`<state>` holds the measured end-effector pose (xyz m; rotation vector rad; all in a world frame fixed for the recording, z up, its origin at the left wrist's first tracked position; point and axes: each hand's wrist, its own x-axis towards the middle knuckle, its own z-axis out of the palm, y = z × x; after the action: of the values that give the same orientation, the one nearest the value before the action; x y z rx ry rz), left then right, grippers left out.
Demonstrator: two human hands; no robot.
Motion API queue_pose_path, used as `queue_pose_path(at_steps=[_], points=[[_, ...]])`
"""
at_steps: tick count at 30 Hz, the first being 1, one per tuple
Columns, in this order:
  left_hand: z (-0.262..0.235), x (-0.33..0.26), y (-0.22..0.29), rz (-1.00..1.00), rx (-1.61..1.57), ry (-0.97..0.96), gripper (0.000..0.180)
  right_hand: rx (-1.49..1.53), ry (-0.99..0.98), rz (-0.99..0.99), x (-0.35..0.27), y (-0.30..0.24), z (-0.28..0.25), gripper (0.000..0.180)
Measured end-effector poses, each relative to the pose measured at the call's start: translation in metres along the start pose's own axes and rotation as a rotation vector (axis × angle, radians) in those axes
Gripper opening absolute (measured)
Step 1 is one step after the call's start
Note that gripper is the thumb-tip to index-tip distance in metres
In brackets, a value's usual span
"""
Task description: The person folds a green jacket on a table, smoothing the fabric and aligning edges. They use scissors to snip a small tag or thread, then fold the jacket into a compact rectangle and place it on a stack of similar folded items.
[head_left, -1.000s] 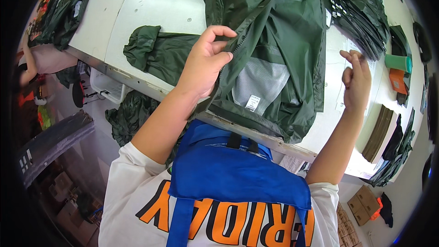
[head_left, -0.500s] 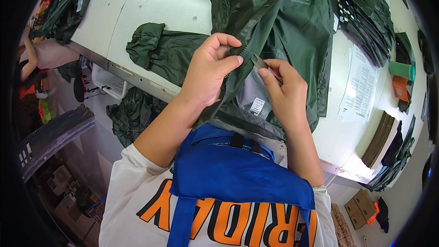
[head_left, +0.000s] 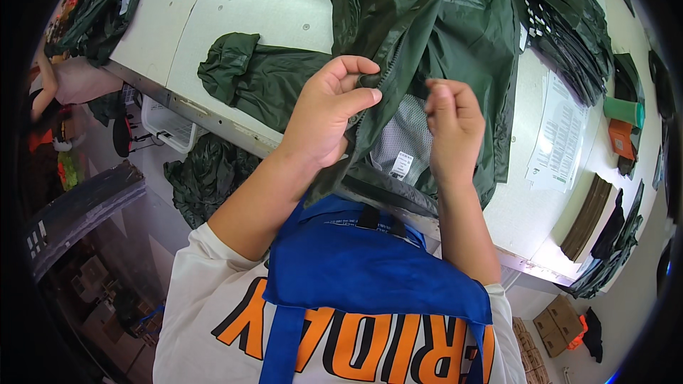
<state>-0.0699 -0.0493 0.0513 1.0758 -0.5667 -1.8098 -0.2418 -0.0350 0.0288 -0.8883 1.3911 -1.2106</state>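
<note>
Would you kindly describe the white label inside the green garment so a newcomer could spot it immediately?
At the near edge of the white table lies a dark green garment with a zip. Inside it is a pale mesh panel. Low on that sits the label: a small white rectangle with dark print, unlike the plain mesh.

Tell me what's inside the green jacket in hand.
Pale mesh shows inside the jacket, with a white label low on it. What lies behind the zipper flap, held by the left hand, and behind the right hand is hidden.
</note>
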Motion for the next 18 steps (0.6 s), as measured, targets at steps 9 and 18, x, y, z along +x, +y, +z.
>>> queue_pose_path(at_steps=[9,18], points=[[-0.001,-0.011,0.005,-0.130,-0.228,-0.055,0.042,0.115,-0.188,0.050,-0.043,-0.005,0.008,0.025],[0.001,-0.024,0.007,-0.093,0.065,-0.153,0.032,0.259,-0.228,0.146,-0.076,0.001,0.001,0.028]])
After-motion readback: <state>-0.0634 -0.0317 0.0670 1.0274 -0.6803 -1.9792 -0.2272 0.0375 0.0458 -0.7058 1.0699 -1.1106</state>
